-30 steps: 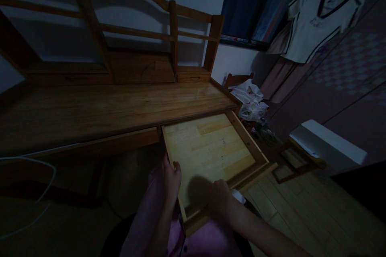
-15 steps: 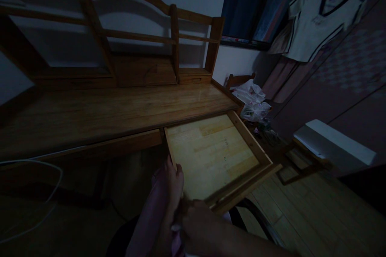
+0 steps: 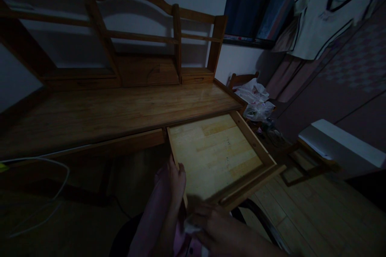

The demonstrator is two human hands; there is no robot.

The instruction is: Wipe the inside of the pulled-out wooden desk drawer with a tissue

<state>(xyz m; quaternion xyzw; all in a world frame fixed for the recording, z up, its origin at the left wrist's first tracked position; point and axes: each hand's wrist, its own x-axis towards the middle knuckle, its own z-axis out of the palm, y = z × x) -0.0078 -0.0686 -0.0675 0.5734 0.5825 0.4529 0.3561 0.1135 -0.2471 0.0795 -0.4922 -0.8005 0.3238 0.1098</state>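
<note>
The drawer (image 3: 214, 152) extends from the right part of the counter (image 3: 129, 106), its pale wooden base facing up and its near left corner close to the person's body. The fingers of the left hand (image 3: 177, 180) grasp the drawer's left side wall: the thumb is at the top edge, the other fingers along the outer face. The fingers of the right hand (image 3: 215, 223) are closed on a white cloth (image 3: 193, 227) at the drawer's near left corner; whether the cloth touches the wood cannot be determined. The left forearm rises from the bottom edge of the view, running up and slightly to the right. The right forearm enters from the lower right, almost level, back of the hand up. A black chair frame (image 3: 262, 217) curves just right of the right forearm. A shelf unit (image 3: 177, 48) stands along the rear of the counter. A white cable (image 3: 64, 168) loops below the counter's front edge at left. White plastic bags (image 3: 255, 94) lie beyond the counter's right end, near a low wooden stand (image 3: 313, 160).
</note>
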